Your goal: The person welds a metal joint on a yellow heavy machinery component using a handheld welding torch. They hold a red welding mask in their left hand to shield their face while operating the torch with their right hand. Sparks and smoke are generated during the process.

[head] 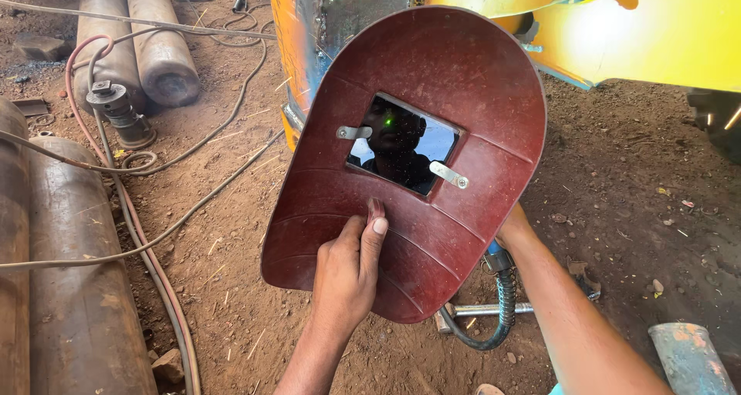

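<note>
My left hand (347, 268) was closed on the small handle tab (376, 210) at the back of the dark red welding shield (417, 163), fingers curled around it and the thumb laid up along its side, so the grip was a firm clasp rather than a pinch. My right hand (513, 227) was mostly hidden behind the shield's lower right edge; only the wrist and forearm showed, so I could not tell whether it was clenched or loose, though a blue-collared fitting with a ribbed metal hose (502, 310) emerged just below it and looped down toward the ground. I judged the shield to be light and stiff, a thin moulded shell with shallow ribs, easy to carry one-handed by that tab, which looked like the only sound place to take hold; its smooth curved faces would have slid in the fingers. The dark glass window (401, 144) near the middle, kept in by two small metal clips (353, 133), struck me as the fragile part and one to keep fingers off. The shield was held up in the air, tilted, in front of a yellow-painted steel structure (664, 32) with a rough weld seam. Below lay bare reddish dirt ground (617, 179) scattered with debris. Along its left edge rested rusty gas cylinders (77, 310), with red and grey hoses (147, 248) snaking across the dirt beside them.
</note>
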